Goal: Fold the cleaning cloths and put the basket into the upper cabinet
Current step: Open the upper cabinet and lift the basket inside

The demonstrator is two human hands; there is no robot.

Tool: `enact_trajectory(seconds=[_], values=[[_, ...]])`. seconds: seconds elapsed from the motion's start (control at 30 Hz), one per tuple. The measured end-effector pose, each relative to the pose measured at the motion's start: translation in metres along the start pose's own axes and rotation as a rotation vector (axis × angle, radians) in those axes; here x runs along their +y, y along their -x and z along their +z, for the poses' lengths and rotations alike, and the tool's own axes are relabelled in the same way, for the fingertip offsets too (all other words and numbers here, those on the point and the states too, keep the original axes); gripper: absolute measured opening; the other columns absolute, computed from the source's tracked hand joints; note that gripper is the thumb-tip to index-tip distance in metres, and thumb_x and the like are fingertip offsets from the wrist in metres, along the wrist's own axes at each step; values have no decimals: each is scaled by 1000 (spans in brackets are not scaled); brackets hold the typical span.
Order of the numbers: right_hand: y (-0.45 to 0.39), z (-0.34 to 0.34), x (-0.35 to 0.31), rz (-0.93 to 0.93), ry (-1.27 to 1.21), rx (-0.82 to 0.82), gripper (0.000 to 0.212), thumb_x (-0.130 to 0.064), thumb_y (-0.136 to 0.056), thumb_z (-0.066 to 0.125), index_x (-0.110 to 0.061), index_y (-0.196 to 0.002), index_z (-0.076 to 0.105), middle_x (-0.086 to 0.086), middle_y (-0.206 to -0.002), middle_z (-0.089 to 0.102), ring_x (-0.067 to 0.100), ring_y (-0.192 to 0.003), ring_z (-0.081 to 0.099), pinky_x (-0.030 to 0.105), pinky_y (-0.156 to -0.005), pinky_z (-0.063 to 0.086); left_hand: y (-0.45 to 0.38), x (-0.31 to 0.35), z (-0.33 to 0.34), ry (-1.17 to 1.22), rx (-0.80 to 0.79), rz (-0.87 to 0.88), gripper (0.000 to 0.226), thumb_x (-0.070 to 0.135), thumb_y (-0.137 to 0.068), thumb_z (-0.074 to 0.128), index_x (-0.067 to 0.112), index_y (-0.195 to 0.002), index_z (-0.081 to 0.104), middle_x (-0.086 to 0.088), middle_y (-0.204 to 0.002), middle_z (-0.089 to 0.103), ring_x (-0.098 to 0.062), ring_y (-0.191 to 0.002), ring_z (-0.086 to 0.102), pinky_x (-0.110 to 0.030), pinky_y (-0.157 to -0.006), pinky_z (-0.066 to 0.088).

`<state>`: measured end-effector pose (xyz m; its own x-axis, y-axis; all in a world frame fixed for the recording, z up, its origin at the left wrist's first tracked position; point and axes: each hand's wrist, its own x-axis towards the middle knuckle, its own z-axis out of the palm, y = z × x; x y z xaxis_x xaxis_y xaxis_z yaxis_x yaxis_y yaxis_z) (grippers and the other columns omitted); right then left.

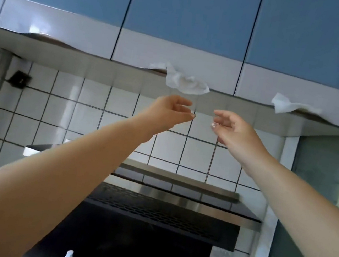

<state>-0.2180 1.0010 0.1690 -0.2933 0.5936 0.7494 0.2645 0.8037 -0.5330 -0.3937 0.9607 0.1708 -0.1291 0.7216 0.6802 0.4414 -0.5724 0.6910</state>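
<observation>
**Reaching for the upper cabinet doors: both hands free**

Item 1. My left hand (173, 111): raised, fingers loosely curled, thumb and forefinger close but with nothing between them. Holds nothing.

Item 2. My right hand (230, 126): raised beside the left, a gap between the two, fingers relaxed and part-curled. Holds nothing.

Item 3. Upper cabinet (185, 21): blue-and-white glossy doors, all closed, directly above both hands.

Item 4. Crumpled white cloth (183, 83): hangs from the lower edge of the middle door, just above my left fingertips, not touching them.

Item 5. Second white cloth (285, 105): pokes out under the right-hand door, well to the right of my right hand.

Item 6. Basket: not in view; I cannot tell where it sits.

Item 7. Range hood (176, 199) and white tiled wall (93, 104): below and behind my forearms.

Step in hand, as I judge it: getting the cabinet open. The next move calls for hooking fingertips under a door's bottom edge and pulling outward, minding the cloth wedged there.
</observation>
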Motion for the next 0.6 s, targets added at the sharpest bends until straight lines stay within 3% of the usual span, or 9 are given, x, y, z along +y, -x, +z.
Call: enact_trajectory(seconds=[0.07, 0.13, 0.23, 0.33, 0.47, 0.6], values=[[-25, -10, 3, -56, 89, 5, 28, -17, -90, 59, -28, -116, 54, -4, -120, 57, 6, -102, 55, 22, -91, 40, -27, 5, 5, -103, 64, 78, 36, 24, -85, 67, 20, -120, 58, 4, -115, 64, -10, -104, 60, -19, -80, 45], [-50, -20, 5, -126, 244, 31, 35, -19, -90, 60, -22, -124, 55, -2, -125, 55, 10, -113, 54, 20, -95, 36, -50, 8, 7, -336, 160, 190, 42, 25, -86, 65, 18, -126, 55, 2, -124, 59, -11, -113, 54, -16, -89, 38], [-83, -29, 7, -187, 451, 101, 41, -25, -90, 58, -18, -130, 53, 2, -138, 48, 17, -129, 43, 23, -103, 29, -81, 7, 7, -758, 269, 386, 58, 29, -86, 63, 18, -139, 42, -4, -145, 39, -22, -134, 34, -31, -109, 27], [-104, -29, 13, -247, 539, 100, 47, -24, -91, 56, -13, -136, 48, 2, -149, 36, 15, -138, 31, 19, -108, 20, -102, 1, 8, -1160, 268, 460, 69, 34, -88, 58, 18, -147, 24, -4, -156, 17, -24, -144, 12, -44, -117, 10], [-118, -20, 26, -261, 599, 19, 55, -24, -91, 56, -10, -141, 40, 3, -154, 27, 14, -142, 23, 17, -109, 14, -115, -9, 11, -1274, 275, 366, 67, 36, -88, 56, 19, -145, 26, -4, -154, 18, -27, -142, 16, -51, -117, 6], [-124, -9, 33, -311, 630, -8, 54, -25, -88, 59, -14, -139, 44, 6, -151, 34, 18, -140, 28, 23, -112, 18, -122, -13, 11, -1351, 326, 372, 62, 35, -87, 57, 18, -141, 31, -3, -146, 30, -27, -138, 24, -53, -115, 6]])
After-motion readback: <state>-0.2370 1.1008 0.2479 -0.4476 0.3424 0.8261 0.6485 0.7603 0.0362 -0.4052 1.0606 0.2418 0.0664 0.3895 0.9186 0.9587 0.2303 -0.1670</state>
